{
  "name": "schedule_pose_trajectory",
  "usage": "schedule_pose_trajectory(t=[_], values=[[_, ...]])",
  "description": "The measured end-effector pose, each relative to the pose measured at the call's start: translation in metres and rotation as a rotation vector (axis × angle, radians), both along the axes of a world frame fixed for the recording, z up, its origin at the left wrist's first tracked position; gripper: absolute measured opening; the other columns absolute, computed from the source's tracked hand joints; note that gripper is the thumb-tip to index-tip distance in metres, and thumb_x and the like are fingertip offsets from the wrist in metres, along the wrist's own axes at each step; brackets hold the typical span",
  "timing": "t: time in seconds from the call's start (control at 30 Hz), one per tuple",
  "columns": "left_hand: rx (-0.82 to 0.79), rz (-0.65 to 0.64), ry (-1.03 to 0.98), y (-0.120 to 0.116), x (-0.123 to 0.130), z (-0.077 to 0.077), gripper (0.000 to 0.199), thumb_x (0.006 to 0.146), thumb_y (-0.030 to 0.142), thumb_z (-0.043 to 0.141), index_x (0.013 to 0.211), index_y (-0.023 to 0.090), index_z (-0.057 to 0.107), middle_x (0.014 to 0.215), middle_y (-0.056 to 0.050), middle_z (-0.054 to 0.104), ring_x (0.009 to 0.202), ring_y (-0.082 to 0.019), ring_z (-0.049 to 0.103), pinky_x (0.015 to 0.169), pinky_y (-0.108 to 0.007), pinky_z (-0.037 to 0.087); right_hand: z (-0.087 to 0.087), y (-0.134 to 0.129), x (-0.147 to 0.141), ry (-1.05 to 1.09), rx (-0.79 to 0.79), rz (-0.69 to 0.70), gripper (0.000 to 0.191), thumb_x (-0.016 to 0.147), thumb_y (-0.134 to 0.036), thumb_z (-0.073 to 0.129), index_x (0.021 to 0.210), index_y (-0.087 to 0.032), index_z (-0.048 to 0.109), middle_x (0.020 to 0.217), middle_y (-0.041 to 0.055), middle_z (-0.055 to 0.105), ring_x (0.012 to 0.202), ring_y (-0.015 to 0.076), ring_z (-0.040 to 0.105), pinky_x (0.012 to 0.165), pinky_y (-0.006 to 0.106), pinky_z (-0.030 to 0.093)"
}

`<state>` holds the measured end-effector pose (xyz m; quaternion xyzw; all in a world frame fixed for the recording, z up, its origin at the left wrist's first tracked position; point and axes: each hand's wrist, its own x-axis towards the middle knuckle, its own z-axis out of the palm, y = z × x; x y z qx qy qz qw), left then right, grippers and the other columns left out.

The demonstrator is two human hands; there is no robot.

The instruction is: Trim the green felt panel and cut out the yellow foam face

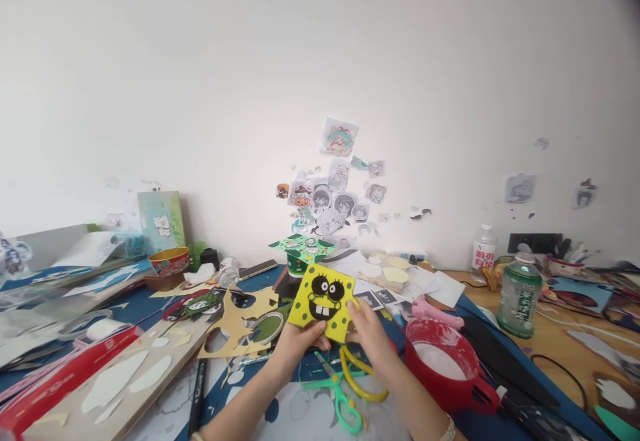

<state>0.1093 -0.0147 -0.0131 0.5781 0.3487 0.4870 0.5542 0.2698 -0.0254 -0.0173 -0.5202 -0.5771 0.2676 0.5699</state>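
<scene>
A square yellow card (306,312) with green spots and a SpongeBob-like cartoon face is raised above the middle of the table, its decorated side toward me. My left hand (306,342) grips its lower left edge, thumb in front. At the right edge, my right hand (369,329) holds it too, its fingers partly behind the card. Below the card, between my forearms, lie green-handled scissors (345,407) and a yellow loop-shaped handle (373,396). Just behind stands a green patterned piece (303,247), its lower part hidden by the card.
A red pan-shaped container (425,384) stands right of my hands, near a green-labelled bottle (520,294). Cut tan paper (227,331) and a board (107,401) with paper pieces lie left. A black marker (199,387) is by my left forearm. Drawings (340,137) hang on the wall.
</scene>
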Motion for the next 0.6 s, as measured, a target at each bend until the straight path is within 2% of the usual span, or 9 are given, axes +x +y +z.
schedule_pose_trajectory(t=[0.07,0.13,0.3,0.33,0.5,0.6], values=[[-0.005,-0.025,0.032,0.001,0.002,-0.002,0.034,0.06,0.043,0.074,0.069,0.011,0.066,0.049,-0.007,0.067,0.047,-0.018,0.062,0.054,-0.031,0.052,-0.004,0.002,-0.002,0.048,0.051,-0.036,0.039,0.079,-0.043,0.047,0.105,-0.017,0.059,0.097,0.0088,0.067,0.095,0.0252,0.061,0.076,0.034,0.05],[0.009,-0.015,0.039,0.001,0.001,0.0,0.035,0.06,0.044,0.073,0.07,0.011,0.066,0.054,-0.008,0.068,0.05,-0.018,0.063,0.055,-0.03,0.052,-0.006,0.004,0.0,0.066,0.086,-0.071,0.038,0.076,-0.039,0.05,0.106,-0.017,0.059,0.108,0.0103,0.064,0.105,0.027,0.056,0.085,0.035,0.046],[0.067,0.07,0.024,-0.001,-0.008,0.014,0.041,0.064,0.044,0.07,0.093,0.016,0.062,0.095,-0.01,0.07,0.081,-0.023,0.066,0.063,-0.029,0.054,-0.007,0.007,0.003,0.021,0.101,-0.068,0.039,0.077,-0.032,0.045,0.109,-0.013,0.057,0.11,0.0135,0.062,0.106,0.0285,0.055,0.091,0.041,0.042],[0.065,0.091,0.037,-0.001,-0.01,0.016,0.043,0.063,0.042,0.071,0.095,0.016,0.061,0.098,-0.01,0.07,0.083,-0.024,0.066,0.065,-0.03,0.054,-0.008,0.007,0.002,0.011,0.097,-0.063,0.04,0.076,-0.032,0.045,0.109,-0.012,0.058,0.109,0.0141,0.063,0.106,0.029,0.054,0.091,0.041,0.041],[0.041,0.205,0.097,0.001,-0.005,0.012,0.048,0.052,0.035,0.08,0.089,0.017,0.056,0.075,-0.004,0.072,0.055,-0.019,0.066,0.057,-0.032,0.056,-0.015,0.009,-0.006,0.005,0.093,-0.056,0.04,0.077,-0.031,0.043,0.109,-0.011,0.057,0.11,0.0148,0.062,0.105,0.0272,0.056,0.09,0.039,0.042],[0.058,0.251,0.093,0.003,-0.002,0.006,0.047,0.051,0.036,0.079,0.087,0.019,0.055,0.077,-0.003,0.071,0.057,-0.019,0.067,0.059,-0.033,0.057,-0.022,0.012,-0.009,0.018,0.095,-0.047,0.041,0.076,-0.032,0.045,0.109,-0.01,0.056,0.11,0.0162,0.062,0.106,0.0288,0.055,0.091,0.04,0.042]])
